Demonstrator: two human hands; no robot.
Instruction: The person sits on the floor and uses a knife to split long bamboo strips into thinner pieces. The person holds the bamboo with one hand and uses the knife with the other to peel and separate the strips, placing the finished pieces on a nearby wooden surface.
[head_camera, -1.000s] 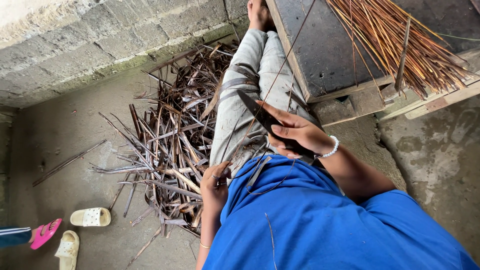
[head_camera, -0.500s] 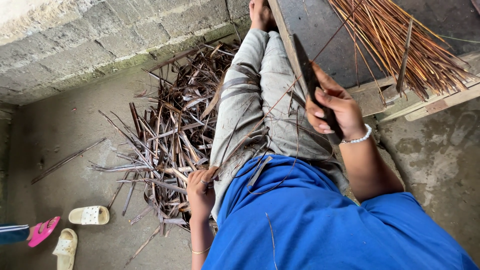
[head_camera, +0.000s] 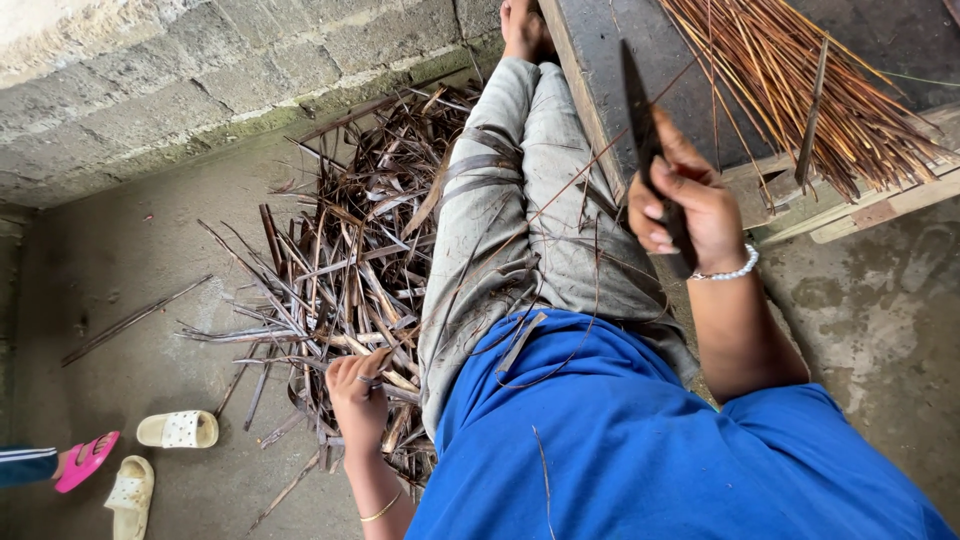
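My right hand (head_camera: 685, 205) grips a dark knife (head_camera: 640, 110), blade pointing up, raised beside my grey-trousered legs (head_camera: 520, 220). A thin brown leaf rib (head_camera: 580, 180) runs slanting from near that hand down across my lap. My left hand (head_camera: 358, 392) is low at my left side, fingers pinched on the lower end of a dry strip at the edge of a pile of dark dried leaf strips (head_camera: 340, 270) on the floor. A blue shirt (head_camera: 640, 440) fills the bottom of the view.
A bundle of orange-brown stripped ribs (head_camera: 800, 90) lies on a dark wooden platform (head_camera: 600, 60) at the upper right. A block wall (head_camera: 200, 80) runs along the top left. White sandals (head_camera: 178, 430) and another person's foot in a pink sandal (head_camera: 85, 460) are at the lower left.
My right hand with the knife has risen from my lap up and to the right, drawing along the thin rib. My left hand has dropped lower toward the pile.
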